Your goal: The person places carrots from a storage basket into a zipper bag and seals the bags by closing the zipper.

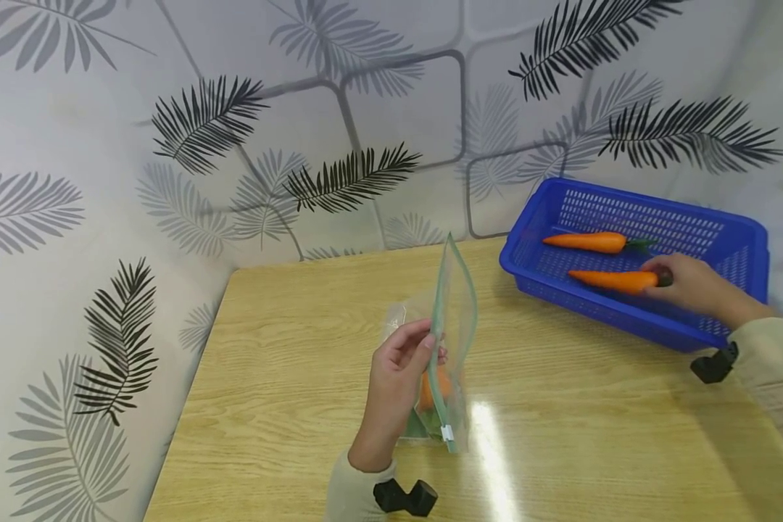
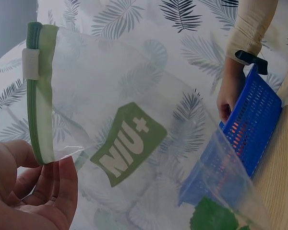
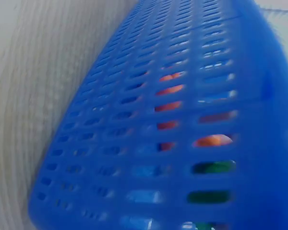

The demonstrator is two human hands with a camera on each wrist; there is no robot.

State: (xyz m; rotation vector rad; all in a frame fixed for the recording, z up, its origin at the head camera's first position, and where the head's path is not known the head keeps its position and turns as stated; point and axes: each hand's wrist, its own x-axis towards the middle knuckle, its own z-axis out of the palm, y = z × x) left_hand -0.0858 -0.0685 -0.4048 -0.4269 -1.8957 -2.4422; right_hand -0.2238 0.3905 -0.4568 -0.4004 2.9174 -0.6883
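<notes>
My left hand [image 1: 398,370] pinches the green-edged rim of a clear zip bag [image 1: 460,290] near the table's middle. The bag's mouth gapes, and a white slider [image 1: 446,433] sits at its near end. Inside the bag lies something orange with green [image 1: 434,391], partly hidden by the hand and rim. At the right, my right hand [image 1: 685,286] grips a carrot [image 1: 610,280] by its top end inside a blue basket [image 1: 652,203]. Another carrot [image 1: 587,242] lies behind it. The right wrist view shows the perforated basket wall [image 3: 259,143], hiding that hand.
A wood-grain table [image 1: 280,362] carries the bag and basket. Behind it hangs a pale leaf-patterned backdrop [image 1: 391,145]. The basket stands at the table's back right, its high sides around the carrots.
</notes>
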